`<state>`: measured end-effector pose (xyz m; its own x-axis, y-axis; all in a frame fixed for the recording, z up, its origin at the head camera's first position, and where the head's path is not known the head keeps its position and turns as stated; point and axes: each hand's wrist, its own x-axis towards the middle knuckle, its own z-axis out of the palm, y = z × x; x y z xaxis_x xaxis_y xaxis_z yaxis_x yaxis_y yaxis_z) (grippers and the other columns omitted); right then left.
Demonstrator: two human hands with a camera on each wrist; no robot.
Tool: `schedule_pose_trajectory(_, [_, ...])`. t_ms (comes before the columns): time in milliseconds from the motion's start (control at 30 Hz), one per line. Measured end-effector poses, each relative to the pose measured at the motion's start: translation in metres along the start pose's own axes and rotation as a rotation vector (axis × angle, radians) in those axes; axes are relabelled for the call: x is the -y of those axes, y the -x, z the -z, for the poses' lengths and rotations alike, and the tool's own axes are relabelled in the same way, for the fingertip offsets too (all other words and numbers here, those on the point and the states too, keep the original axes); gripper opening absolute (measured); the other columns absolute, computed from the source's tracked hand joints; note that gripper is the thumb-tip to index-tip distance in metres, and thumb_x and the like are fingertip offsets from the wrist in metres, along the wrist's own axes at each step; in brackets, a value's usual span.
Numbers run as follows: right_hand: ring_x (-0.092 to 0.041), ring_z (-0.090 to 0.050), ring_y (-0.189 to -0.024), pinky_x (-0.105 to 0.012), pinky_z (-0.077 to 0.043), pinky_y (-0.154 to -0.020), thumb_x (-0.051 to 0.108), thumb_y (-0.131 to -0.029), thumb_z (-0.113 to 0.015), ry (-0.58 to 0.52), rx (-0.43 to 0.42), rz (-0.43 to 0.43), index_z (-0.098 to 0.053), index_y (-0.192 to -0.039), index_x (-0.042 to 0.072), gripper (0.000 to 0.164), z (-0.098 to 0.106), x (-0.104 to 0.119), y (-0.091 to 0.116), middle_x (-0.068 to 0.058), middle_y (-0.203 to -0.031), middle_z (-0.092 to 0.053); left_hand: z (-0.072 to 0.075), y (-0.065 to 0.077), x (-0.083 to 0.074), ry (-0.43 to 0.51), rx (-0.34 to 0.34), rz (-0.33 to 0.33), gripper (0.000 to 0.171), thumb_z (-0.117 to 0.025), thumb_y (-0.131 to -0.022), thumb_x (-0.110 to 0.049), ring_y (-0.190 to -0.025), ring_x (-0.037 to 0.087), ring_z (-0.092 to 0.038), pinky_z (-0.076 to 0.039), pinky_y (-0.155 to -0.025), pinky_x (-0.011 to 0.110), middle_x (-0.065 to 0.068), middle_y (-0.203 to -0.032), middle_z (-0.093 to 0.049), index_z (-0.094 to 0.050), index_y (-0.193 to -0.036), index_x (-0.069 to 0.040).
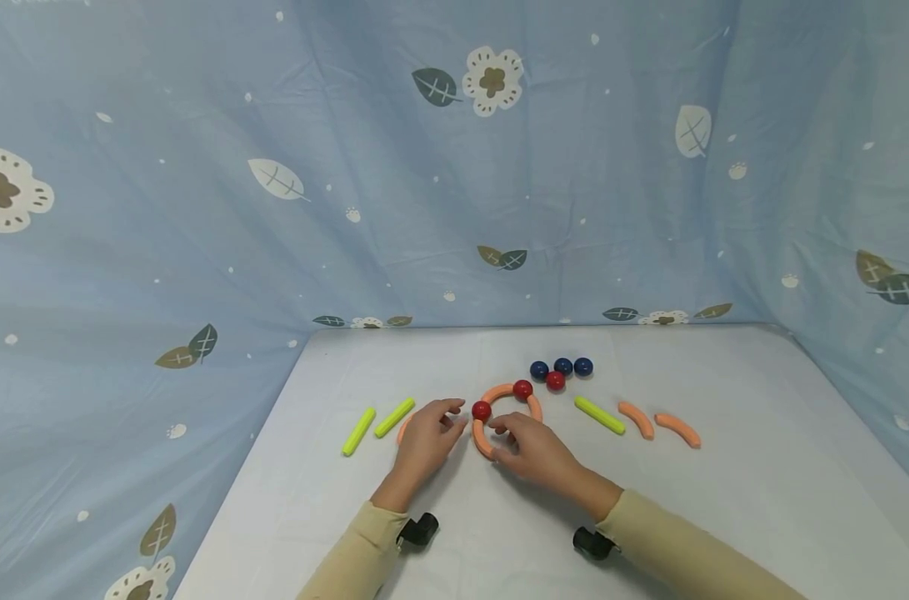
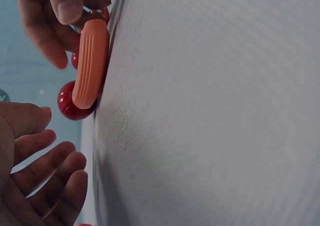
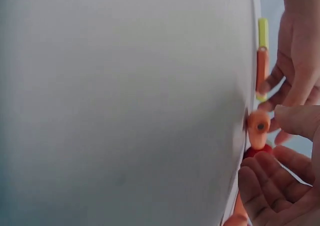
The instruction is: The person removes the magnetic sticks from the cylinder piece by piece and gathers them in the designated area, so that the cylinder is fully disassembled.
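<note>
On the white table, curved orange rods (image 1: 481, 440) and two red balls (image 1: 481, 411) are joined into a partial ring. Its near side is partly hidden by my right hand (image 1: 532, 450). That hand hovers at the ring with thumb and fingers spread apart and loosely bent. My left hand (image 1: 427, 437) is just left of the ring, fingers relaxed, nothing between them. In the left wrist view the nearest orange rod (image 2: 92, 61) runs from a red ball (image 2: 72, 101) toward the right fingertips. The right wrist view shows a rod's end (image 3: 259, 127) with a dark dot.
Two yellow-green sticks (image 1: 359, 432) lie left, beside an orange rod (image 1: 403, 429) mostly hidden by the left hand. Rightward are another yellow-green stick (image 1: 600, 415) and two curved orange rods (image 1: 677, 430). Three dark blue balls (image 1: 563, 367) and a red ball (image 1: 555, 381) sit behind the ring.
</note>
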<state>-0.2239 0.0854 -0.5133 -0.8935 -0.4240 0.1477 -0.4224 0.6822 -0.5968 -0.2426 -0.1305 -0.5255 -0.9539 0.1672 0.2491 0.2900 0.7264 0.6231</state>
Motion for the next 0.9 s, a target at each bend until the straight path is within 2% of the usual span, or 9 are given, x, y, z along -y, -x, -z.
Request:
schedule_pose_trajectory(167, [-0.012, -0.061, -0.089, -0.032, -0.057, -0.078, 0.022, -0.088, -0.081, 0.040, 0.018, 0.016, -0.069, -0.122, 0.007, 0.039, -0.0065, 0.0032, -0.0050, -0.002, -0.106, -0.069, -0.0003, -0.0009, 0.0012, -0.008, -0.023, -0.031, 0.029, -0.073, -0.095, -0.021, -0.085, 0.016, -0.068, -0.054, -0.068, 0.027, 0.004, -0.106, -0.072, -0.073, -0.121, -0.009])
schedule_pose_trajectory(400, [-0.011, -0.060, -0.086, -0.031, -0.055, -0.077, 0.020, -0.091, -0.078, 0.090, 0.025, 0.033, -0.070, -0.119, 0.008, 0.031, -0.0102, 0.0039, -0.0080, 0.001, -0.099, -0.068, 0.0001, -0.0010, 0.0004, -0.001, -0.024, -0.030, 0.028, -0.073, -0.095, -0.020, -0.086, 0.018, -0.068, -0.054, -0.069, 0.027, 0.005, -0.107, -0.072, -0.073, -0.120, -0.009])
schedule_pose_trajectory(633, [-0.009, -0.059, -0.082, -0.029, -0.055, -0.074, 0.014, -0.091, -0.077, 0.068, 0.052, 0.054, -0.071, -0.120, 0.009, 0.030, -0.0094, 0.0042, -0.0081, 0.004, -0.096, -0.068, 0.0008, -0.0002, 0.0005, -0.007, -0.014, -0.033, 0.029, -0.074, -0.094, -0.020, -0.086, 0.016, -0.068, -0.054, -0.068, 0.026, 0.004, -0.108, -0.072, -0.073, -0.121, -0.010])
schedule_pose_trajectory(900, [-0.011, -0.061, -0.091, -0.035, -0.055, -0.081, 0.011, -0.092, -0.074, 0.089, 0.087, 0.085, -0.072, -0.122, 0.012, 0.031, -0.0076, 0.0003, -0.0017, 0.003, -0.102, -0.069, 0.0013, 0.0002, -0.0009, -0.023, 0.006, -0.009, 0.030, -0.074, -0.095, -0.022, -0.088, 0.014, -0.067, -0.054, -0.069, 0.025, 0.002, -0.110, -0.071, -0.072, -0.124, -0.013])
